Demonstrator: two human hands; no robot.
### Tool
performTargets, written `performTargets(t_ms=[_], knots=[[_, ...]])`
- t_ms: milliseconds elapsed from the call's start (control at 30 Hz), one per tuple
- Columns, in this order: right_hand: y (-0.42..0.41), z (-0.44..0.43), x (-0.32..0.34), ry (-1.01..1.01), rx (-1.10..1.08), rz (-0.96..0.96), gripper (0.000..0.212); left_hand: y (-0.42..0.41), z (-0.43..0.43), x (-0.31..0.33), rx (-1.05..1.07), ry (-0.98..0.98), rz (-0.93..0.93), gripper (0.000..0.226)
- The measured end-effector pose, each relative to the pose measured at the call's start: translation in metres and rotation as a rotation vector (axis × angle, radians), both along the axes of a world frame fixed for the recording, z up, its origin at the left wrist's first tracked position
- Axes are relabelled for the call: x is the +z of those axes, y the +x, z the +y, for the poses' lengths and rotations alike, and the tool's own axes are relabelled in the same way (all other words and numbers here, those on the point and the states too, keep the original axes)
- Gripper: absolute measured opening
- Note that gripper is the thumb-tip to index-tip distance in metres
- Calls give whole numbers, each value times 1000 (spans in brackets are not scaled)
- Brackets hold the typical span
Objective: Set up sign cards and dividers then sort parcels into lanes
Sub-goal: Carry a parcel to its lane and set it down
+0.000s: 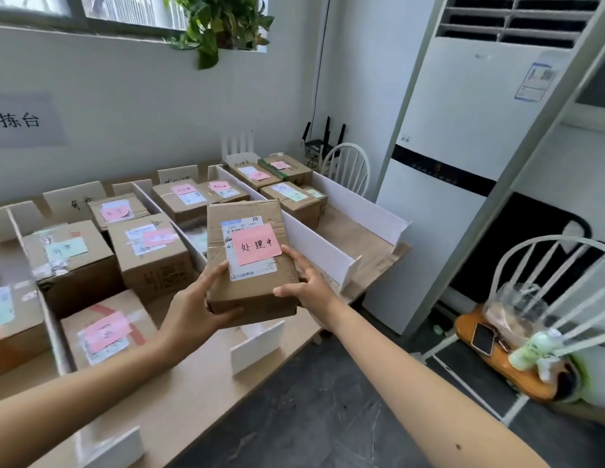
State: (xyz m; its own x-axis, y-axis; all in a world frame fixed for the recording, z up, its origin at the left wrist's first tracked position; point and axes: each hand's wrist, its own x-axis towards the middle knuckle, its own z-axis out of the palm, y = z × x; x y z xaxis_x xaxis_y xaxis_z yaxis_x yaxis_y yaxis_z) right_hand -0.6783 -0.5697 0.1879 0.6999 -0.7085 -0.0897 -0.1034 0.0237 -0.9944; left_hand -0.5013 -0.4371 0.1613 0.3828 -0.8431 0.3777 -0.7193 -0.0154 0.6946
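Above the near edge of the table (206, 376), both hands hold one cardboard parcel (250, 292) in the air, clear of the surface. The left hand (196, 304) grips its near left corner, fingers reaching up the side. The right hand (309, 287) grips the near right corner in the same way. How much of either palm sits under the box is hidden. Neither hand is plainly nearer, since they share the near short end. The parcel's long axis runs away from the person toward the far edge, roughly in line with the white dividers (316, 246). A pink note (257, 246) with handwriting lies on its top face, over a shipping label.

The parcel hangs over the middle lane. The right-hand lane lies just beside it, past a divider; its near half is bare wood, while boxes (289, 201) fill its far half. To the left, sorted parcels (149, 255) crowd the next lane. The coming move is probably a short carry forward and down into whichever lane matches the note.

The held box hides the floor of the middle lane, so the free room there cannot be judged. At the far edge the sign cards (74, 201) stand upright, their writing too blurred to read. The table's left end is cut off.
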Motion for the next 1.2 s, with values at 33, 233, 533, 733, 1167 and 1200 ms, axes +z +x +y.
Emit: performTargets(t_ms=[33, 233, 533, 733, 1167, 1200], knots=[[-10, -8, -2, -3, -4, -2, 78, -10, -8, 0, 10, 2, 1, 90], [-48, -42, -11, 10, -23, -9, 79, -54, -39, -4, 17, 16, 3, 89], [-77, -90, -16, 28, -6, -19, 80, -79, -92, -10, 9, 23, -10, 88], [-78, -141, -17, 28, 12, -19, 82, -84, -141, -16, 30, 15, -3, 88], [-40, -299, 3, 15, 87, 32, 78, -57, -287, -15, 141, 20, 47, 87], [-37, -311, 4, 24, 92, 31, 77, -53, -299, -13, 146, 22, 49, 87]])
